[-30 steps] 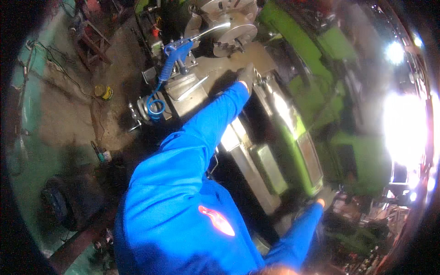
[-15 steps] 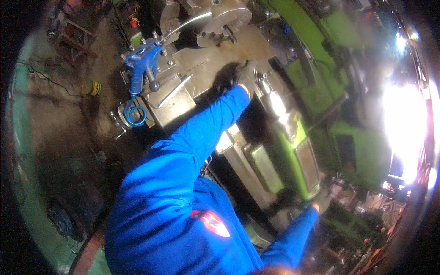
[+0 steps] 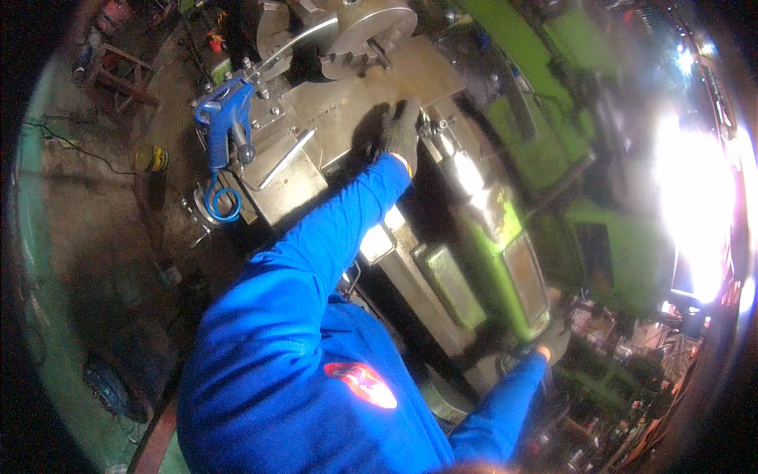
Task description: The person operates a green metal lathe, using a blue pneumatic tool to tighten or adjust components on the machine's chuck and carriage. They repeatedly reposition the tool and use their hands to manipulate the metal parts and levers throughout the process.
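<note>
In a dark glove, my left hand [image 3: 403, 133] reaches over the lathe's flat metal carriage [image 3: 339, 110], beside the tip of the tailstock spindle [image 3: 439, 129]. Its fingers look stretched out, and I see nothing held in them. The green tailstock [image 3: 505, 229] runs down to the right, shiny metal at its spindle end. At its lower end is my gloved right hand [image 3: 557, 341], close to a dark round part [image 3: 508, 363] that looks like a handwheel. Shadow and blur hide the right fingers. Above my left hand sits the large metal chuck [image 3: 375, 31].
A blue air gun [image 3: 225, 118] with a coiled hose lies on the tool post area at left. A small ball-ended lever [image 3: 243, 146] sticks out beside it. The lathe bed [image 3: 430, 296] runs beneath. A yellow tin [image 3: 151, 158] stands on the floor. Bright light glares at right.
The whole view has shifted, so the lathe sits slightly further left and higher in the picture. Both hands stay at about the same places on the machine.
</note>
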A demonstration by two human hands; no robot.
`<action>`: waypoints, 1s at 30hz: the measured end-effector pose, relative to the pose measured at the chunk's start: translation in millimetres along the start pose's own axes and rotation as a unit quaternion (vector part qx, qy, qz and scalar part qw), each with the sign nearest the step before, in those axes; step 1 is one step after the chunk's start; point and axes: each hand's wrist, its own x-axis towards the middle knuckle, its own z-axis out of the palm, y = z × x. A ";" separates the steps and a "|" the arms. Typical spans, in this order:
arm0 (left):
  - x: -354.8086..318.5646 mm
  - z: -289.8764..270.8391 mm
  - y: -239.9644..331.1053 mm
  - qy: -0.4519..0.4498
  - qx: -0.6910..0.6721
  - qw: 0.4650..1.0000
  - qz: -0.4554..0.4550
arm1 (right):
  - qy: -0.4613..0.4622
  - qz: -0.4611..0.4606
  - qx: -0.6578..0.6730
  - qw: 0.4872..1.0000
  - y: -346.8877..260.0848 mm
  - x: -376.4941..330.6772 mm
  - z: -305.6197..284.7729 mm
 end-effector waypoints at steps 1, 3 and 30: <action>-0.9 1.9 9.7 -0.001 0.047 0.998 0.043 | 0.007 0.000 -0.004 1.000 -0.9 -1.7 -0.7; 0.2 5.9 13.9 -0.011 0.032 0.999 -0.020 | 0.023 -0.001 -0.008 1.000 -5.8 -7.3 -2.4; 86.9 -35.8 -7.3 -0.114 0.195 0.974 -0.008 | -0.017 0.029 -0.015 0.999 -18.1 -14.3 -12.1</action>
